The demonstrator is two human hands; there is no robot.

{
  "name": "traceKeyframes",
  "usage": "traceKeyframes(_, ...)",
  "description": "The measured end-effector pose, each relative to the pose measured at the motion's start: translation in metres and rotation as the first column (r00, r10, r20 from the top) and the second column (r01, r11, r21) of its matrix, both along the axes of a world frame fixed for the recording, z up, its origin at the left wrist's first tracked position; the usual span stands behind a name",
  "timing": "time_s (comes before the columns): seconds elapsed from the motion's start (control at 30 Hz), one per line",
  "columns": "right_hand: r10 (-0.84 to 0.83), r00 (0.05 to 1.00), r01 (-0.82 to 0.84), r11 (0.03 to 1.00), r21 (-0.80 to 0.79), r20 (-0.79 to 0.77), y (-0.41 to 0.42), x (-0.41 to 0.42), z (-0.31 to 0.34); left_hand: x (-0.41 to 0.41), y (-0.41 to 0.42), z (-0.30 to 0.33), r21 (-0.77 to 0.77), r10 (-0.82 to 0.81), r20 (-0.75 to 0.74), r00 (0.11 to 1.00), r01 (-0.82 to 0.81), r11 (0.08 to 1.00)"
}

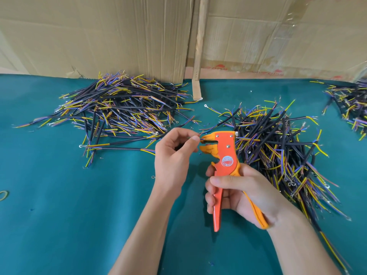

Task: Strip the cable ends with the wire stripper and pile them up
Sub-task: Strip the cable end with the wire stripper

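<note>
Head view: three cable piles (119, 108); left hand (174, 153) pinches wire (201, 136), right hand (236, 195) clasps stripper (222, 153).

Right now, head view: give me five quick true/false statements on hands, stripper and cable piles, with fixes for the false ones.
1. The right hand grips the wire stripper by its handles. True.
2. The left hand lies flat and open on the table. False: it is raised and pinches a thin wire at the stripper's head.
3. The stripper is blue. False: it is orange and yellow.
4. One cable pile lies left of the hands and another cable pile to their right. True.
5. The table cover is red. False: it is teal.
</note>
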State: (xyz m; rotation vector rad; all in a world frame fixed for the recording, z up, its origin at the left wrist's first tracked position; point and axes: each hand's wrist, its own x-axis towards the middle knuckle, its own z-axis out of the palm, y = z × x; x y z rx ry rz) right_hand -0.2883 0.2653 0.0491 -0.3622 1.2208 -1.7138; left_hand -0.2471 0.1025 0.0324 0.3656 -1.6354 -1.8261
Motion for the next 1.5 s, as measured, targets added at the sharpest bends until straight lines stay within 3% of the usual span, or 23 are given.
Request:
traceKeyframes(0.3,-0.04,0.997,0.045,0.995,-0.088,0.063,-0.0068,0.0067,0.0014,-0.0007,-0.002,-0.0015,0.0,0.004,0.007,1.0,-0.004,1.0)
traceKeyframes(1.5,-0.037,0.999,0.038,0.998,-0.053,0.008,-0.0018,0.001,0.0003,0.0038,0.0006,0.0008,-0.006,-0.1,0.049,0.994,0.101,0.995)
